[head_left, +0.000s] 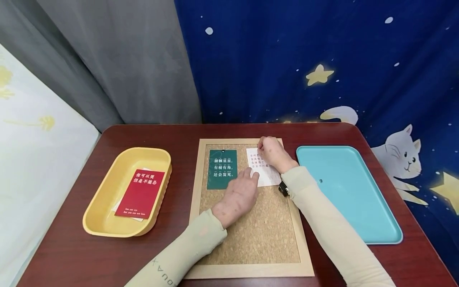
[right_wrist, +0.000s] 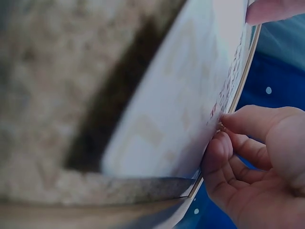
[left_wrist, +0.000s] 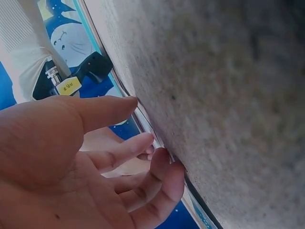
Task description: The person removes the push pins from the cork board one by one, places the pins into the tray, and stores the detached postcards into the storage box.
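A white card with printed characters (head_left: 267, 177) lies on the upper right of a cork board (head_left: 265, 227) with a pale wooden frame. At the card's top edge, my right hand (head_left: 274, 153) pinches a tiny pin (right_wrist: 221, 127) between thumb and finger, mostly hidden by the fingertips. My left hand (head_left: 239, 196) rests its lightly bent fingers near the card's lower left edge, holding nothing; the left wrist view shows its fingertips (left_wrist: 161, 156) against the surface. Left of the white card is a dark green card (head_left: 222, 179) with a black pin at its top.
At the left stands a yellow basket (head_left: 107, 191) holding a red card (head_left: 140, 195) over a pale one. A light blue tray (head_left: 358, 195) lies to the right, with a small dark pin (head_left: 320, 181) in it. Curtains hang behind the dark red table (head_left: 179, 137).
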`<state>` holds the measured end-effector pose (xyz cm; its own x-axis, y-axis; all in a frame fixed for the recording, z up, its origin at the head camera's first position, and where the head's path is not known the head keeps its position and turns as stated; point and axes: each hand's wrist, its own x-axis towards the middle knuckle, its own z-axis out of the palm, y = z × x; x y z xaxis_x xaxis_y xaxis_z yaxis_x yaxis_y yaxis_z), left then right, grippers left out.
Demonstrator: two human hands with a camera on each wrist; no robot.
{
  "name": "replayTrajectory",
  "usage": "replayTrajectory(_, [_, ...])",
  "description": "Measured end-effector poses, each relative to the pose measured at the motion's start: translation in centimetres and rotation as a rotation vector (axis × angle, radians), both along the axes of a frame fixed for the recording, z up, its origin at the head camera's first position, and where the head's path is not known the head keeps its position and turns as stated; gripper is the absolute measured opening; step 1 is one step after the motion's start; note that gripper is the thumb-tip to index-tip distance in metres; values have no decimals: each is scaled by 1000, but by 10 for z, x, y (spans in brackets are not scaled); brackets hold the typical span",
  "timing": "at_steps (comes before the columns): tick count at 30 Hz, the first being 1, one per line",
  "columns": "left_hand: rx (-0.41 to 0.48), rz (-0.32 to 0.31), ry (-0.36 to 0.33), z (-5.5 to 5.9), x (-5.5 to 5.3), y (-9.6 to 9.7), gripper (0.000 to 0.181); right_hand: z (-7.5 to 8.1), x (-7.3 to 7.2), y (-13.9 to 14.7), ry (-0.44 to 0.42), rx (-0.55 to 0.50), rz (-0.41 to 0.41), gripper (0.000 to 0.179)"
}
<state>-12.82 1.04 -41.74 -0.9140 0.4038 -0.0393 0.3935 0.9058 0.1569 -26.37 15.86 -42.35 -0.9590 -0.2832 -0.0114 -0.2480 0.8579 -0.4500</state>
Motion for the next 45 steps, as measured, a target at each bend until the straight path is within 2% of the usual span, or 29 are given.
replayTrajectory(5, [-38,1,21,-1,0,0,45,-1,0,-1,4,-28,-6,7])
replayTrajectory(8, [-62,-1,38,-1,1,1,42,-3,0,-1,12,-32,-3,6])
replayTrajectory(13, [-62,3,60,0,-1,2,44,-4,-1,0,19,-32,-11,6])
replayTrajectory(26, [-58,19,69,2,-5,3,25,2,2,-5,-2,29,-62,17])
replayTrajectory(29, [-50,21,64,2,-6,3,27,3,2,-5,-1,23,-70,18])
replayTrajectory(38, [-41,34,89,2,-9,4,24,6,-2,-1,16,25,22,14])
replayTrajectory(45, [-56,30,100,1,-11,6,21,7,-7,-1,3,26,25,8])
